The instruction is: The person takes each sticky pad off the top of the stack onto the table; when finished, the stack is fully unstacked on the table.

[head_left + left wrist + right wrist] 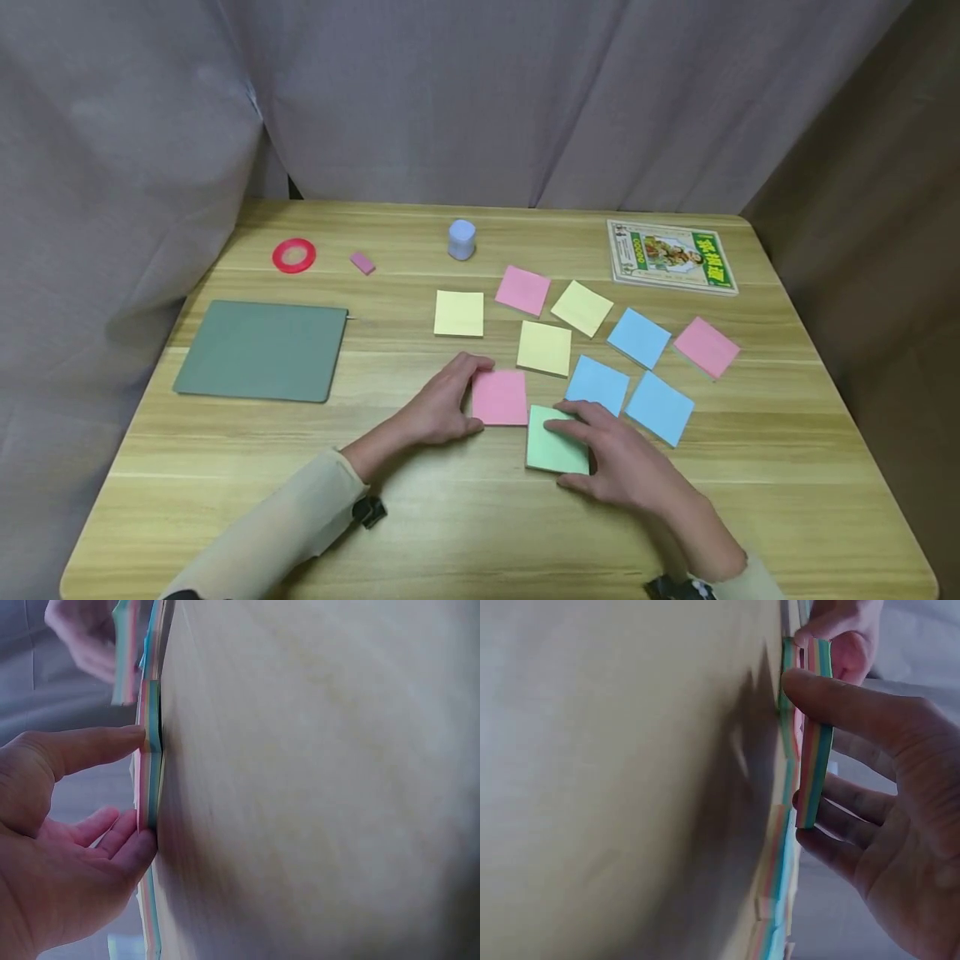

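Thumb and fingers of my left hand grip a pink-topped sticky note pad by its near and far edges, flat on the table. Its striped side shows layered colours in the left wrist view. A green-topped sticky note pad is pinched between the thumb and fingers of my right hand. In the right wrist view the green pad's striped edge stands off the tabletop. It is just right of the pink pad and overlaps the corner of a blue pad in the head view.
Farther back lie yellow pads, more blue pads and pink pads. A green notebook is at left, with a red tape ring, pink eraser and pale blue cylinder behind. Illustrated booklets lie back right.
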`<control>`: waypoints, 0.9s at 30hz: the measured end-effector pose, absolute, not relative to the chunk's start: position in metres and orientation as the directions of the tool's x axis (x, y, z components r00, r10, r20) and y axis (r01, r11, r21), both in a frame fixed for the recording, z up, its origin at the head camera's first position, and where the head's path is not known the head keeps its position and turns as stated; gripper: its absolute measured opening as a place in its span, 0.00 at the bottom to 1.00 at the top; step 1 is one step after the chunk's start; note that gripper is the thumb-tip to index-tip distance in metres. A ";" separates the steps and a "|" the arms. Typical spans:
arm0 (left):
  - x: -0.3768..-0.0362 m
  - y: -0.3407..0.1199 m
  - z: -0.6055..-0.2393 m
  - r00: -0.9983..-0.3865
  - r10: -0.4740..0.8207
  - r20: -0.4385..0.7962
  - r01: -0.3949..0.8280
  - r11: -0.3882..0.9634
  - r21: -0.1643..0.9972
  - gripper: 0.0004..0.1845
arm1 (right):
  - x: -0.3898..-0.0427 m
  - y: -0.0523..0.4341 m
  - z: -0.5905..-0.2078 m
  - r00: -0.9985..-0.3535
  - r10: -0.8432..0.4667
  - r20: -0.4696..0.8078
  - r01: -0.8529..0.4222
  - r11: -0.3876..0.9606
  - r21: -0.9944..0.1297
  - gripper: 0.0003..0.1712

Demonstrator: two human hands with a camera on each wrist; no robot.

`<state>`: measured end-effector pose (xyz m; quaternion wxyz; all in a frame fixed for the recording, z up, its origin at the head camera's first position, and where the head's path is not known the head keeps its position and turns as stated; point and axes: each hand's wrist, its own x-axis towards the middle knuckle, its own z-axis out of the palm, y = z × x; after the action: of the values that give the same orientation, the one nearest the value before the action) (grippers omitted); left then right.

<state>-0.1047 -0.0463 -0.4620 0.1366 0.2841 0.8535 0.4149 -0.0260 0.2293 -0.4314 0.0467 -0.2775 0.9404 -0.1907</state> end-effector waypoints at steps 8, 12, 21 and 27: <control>-0.105 -0.048 -0.464 -0.803 0.596 -0.006 0.370 0.507 0.778 0.44 | -0.014 0.234 -0.447 -0.829 -0.559 0.028 -0.530 0.768 -0.359 0.39; -0.105 -0.048 -0.465 -0.801 0.599 -0.007 0.372 0.507 0.778 0.44 | -0.013 0.233 -0.450 -0.833 -0.553 0.025 -0.527 0.778 -0.341 0.39; -0.106 -0.050 -0.467 -0.796 0.605 0.010 0.380 0.487 0.786 0.43 | -0.013 0.232 -0.450 -0.835 -0.550 0.024 -0.527 0.785 -0.326 0.39; -0.106 -0.051 -0.466 -0.794 0.607 0.038 0.378 0.443 0.813 0.42 | -0.014 0.232 -0.442 -0.850 -0.526 0.019 -0.497 0.790 -0.358 0.37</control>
<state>-0.1063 -0.0509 -0.4662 0.1304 0.2931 0.8393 0.4389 -0.0140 0.2321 -0.4418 0.0407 -0.2705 0.9453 -0.1779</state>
